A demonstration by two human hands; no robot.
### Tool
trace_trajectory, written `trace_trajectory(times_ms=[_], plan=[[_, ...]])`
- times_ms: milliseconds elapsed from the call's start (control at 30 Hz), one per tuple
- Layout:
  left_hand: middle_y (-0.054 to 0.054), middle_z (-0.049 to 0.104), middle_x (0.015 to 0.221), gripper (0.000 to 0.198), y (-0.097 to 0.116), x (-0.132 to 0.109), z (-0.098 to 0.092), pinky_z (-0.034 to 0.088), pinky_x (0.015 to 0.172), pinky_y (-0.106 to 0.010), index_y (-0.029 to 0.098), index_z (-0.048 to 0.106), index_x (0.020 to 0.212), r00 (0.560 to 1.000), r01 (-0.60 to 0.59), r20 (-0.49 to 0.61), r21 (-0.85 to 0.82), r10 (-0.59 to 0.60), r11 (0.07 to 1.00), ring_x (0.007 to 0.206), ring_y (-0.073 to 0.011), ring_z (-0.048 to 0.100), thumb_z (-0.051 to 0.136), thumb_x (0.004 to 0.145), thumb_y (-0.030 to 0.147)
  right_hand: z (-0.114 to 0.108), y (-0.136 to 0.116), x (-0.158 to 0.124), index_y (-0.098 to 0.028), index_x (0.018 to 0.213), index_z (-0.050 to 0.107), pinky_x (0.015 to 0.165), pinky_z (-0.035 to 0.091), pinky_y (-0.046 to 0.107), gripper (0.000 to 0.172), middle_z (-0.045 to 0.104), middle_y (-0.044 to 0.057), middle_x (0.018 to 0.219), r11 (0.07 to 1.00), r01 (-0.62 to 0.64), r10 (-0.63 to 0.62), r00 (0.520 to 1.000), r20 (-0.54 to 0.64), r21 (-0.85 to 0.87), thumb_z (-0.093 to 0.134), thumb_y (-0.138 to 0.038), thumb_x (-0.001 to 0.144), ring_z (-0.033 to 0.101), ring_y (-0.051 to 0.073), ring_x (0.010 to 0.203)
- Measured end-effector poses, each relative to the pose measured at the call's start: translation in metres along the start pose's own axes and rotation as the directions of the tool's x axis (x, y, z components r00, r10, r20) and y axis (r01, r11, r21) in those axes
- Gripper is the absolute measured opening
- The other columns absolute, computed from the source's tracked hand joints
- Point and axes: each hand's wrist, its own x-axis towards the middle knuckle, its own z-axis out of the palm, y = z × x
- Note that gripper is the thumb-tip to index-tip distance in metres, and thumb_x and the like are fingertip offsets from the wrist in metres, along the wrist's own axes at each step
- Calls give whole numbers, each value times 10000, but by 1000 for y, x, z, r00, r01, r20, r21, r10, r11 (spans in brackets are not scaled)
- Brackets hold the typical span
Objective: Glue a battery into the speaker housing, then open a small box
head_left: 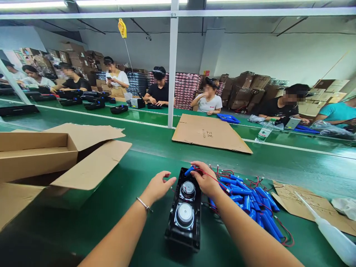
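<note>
Two hands, one black speaker housing [185,213], near centre on the desk [125,211]. My right hand [205,181] pinches a blue battery cell [189,170] at its far end; my left hand [158,187], fingers apart, sits just beside the left edge. I should keep the red lead [215,180] clear.

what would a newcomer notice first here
At the centre of the green belt lies a black speaker housing with two round drivers. The right hand pinches a blue battery cell at its far end, and the left hand is open at its left edge. Just right of it sprawls a heap of blue cells with red leads, and an open cardboard box sits at the left.
</note>
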Motion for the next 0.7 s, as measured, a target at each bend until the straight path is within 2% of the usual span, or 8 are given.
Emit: trace_trajectory(times_ms=[33,100,167,267,467,700], plan=[[-141,464,1267,622,-10,7,6,415,895,-333,88,442,1258,995,-13,98,-138,27,990,1017,-210,517,546,763,450,3,1,3,-176,1054,582,934,418,346,301,573,56,1037,1000,-17,17,1000,11,-21,540,-288,777,530,156,978],[-160,394,1338,761,-25,11,19,403,956,-333,77,308,1352,956,-19,263,-386,130,922,1117,-216,483,569,745,454,9,4,7,-175,1005,586,903,429,335,263,584,45,1013,998,-40,43,998,44,-56,544,-287,771,541,153,950],[-165,381,1349,796,-34,10,30,375,1003,-336,80,265,1370,920,-14,329,-514,212,858,1179,-217,445,588,741,446,13,7,8,-182,973,595,901,429,321,232,590,34,1010,995,-48,55,996,76,-86,541,-289,775,542,148,955],[-149,402,1331,757,-36,7,35,374,1009,-342,97,298,1351,915,-14,328,-556,235,831,1189,-216,432,614,734,401,13,11,10,-190,983,603,908,424,313,232,592,30,1024,990,-51,64,993,102,-129,536,-289,785,540,142,968],[-137,461,1269,691,-29,10,33,425,934,-352,85,365,1312,944,21,287,-545,163,839,1072,-207,489,596,710,332,9,14,18,-214,989,640,912,436,309,221,610,16,1020,981,-18,56,979,194,-192,542,-241,793,557,135,971],[-128,477,1252,702,-30,8,36,441,877,-319,95,391,1323,952,38,276,-540,135,841,1017,-191,493,604,710,362,8,16,22,-235,985,667,930,429,278,212,605,3,1044,960,96,-21,961,275,-263,555,-189,811,548,113,994]])
